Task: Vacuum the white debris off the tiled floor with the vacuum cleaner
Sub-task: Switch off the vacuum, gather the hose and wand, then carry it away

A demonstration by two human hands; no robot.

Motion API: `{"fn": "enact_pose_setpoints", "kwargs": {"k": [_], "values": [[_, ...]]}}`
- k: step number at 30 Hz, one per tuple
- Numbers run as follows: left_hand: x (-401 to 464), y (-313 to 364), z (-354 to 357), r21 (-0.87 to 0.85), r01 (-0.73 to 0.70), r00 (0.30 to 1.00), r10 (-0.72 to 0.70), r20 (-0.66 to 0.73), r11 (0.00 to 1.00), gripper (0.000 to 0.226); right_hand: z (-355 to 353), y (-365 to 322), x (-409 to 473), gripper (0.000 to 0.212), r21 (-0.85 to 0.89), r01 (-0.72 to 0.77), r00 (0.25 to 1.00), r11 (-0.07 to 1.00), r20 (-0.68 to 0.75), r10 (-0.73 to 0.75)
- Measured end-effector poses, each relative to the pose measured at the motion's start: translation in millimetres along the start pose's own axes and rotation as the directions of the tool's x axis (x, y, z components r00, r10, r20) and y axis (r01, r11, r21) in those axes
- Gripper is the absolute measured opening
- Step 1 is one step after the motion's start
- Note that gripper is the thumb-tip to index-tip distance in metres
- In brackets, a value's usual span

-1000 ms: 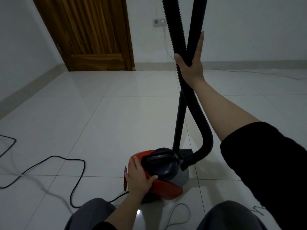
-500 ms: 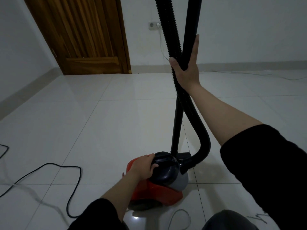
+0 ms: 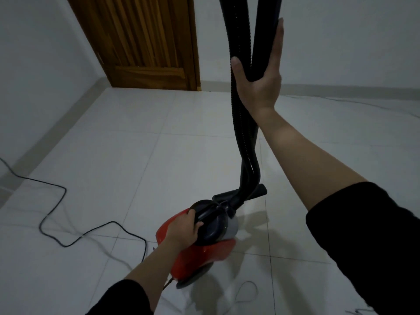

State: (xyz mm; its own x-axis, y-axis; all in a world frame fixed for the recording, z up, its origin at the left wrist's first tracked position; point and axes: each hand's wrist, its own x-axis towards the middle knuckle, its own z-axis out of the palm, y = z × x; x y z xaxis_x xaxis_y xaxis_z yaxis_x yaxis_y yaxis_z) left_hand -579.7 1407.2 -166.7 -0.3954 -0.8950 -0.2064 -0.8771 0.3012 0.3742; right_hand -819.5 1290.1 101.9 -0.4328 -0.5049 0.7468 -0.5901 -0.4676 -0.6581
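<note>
Fingers [image 3: 279,42] of the right hand [image 3: 259,87] lie straight and pressed together along the right side of the upright black wand [image 3: 264,30], thumb hooked round the ribbed hose [image 3: 238,123] on the left, so both are cradled in the palm. Left hand [image 3: 181,230] fingers are curled tight round the black handle [image 3: 209,214] of the vacuum cleaner [image 3: 200,251].

White tiled floor [image 3: 113,155] fills the room; no white debris can be made out on it. Wooden door [image 3: 145,42] stands at the far left. The red vacuum cleaner body sits near, centre, tilted. Its floor nozzle [image 3: 261,192] rests on the tiles just beyond the body. A black cable [image 3: 56,214] snakes across the near left floor. A thin white wire [image 3: 368,103] lies along the far right wall.
</note>
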Motion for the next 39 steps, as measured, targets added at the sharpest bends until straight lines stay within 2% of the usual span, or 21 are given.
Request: {"fn": "enact_pose_setpoints", "kwargs": {"k": [4,9,15,21,30,35,39], "values": [[-16,0,-93,-0.012,0.073,0.997,-0.073,-0.014,0.997,0.035,38,-61,61,0.091,0.068,-0.073,0.997,0.995,0.004,0.073],[-25,-10,-200,0.012,0.141,0.99,-0.14,-0.021,0.99,0.039,90,-127,124,0.087,0.138,-0.067,0.998,0.988,0.007,0.067],[-4,-33,-297,0.033,0.235,0.972,-0.234,-0.025,0.971,0.04,160,-162,185,0.091,0.233,-0.132,0.989,0.964,0.097,0.112],[70,-67,-362,0.077,0.352,0.936,-0.351,-0.026,0.933,0.041,258,-123,247,0.091,0.326,-0.126,0.983,0.937,0.171,0.072],[212,-118,-434,-0.048,0.501,0.86,-0.503,-0.084,0.864,0.041,440,-79,350,0.092,0.482,-0.138,0.966,0.865,0.259,0.009],[288,-164,-472,-0.121,0.55,0.821,-0.561,-0.102,0.827,0.042,548,-57,387,0.091,0.49,-0.081,0.972,0.868,0.23,-0.039],[354,-222,-503,-0.141,0.575,0.804,-0.589,-0.085,0.806,0.044,643,-35,413,0.093,0.474,-0.153,0.931,0.867,0.363,-0.035]]}}
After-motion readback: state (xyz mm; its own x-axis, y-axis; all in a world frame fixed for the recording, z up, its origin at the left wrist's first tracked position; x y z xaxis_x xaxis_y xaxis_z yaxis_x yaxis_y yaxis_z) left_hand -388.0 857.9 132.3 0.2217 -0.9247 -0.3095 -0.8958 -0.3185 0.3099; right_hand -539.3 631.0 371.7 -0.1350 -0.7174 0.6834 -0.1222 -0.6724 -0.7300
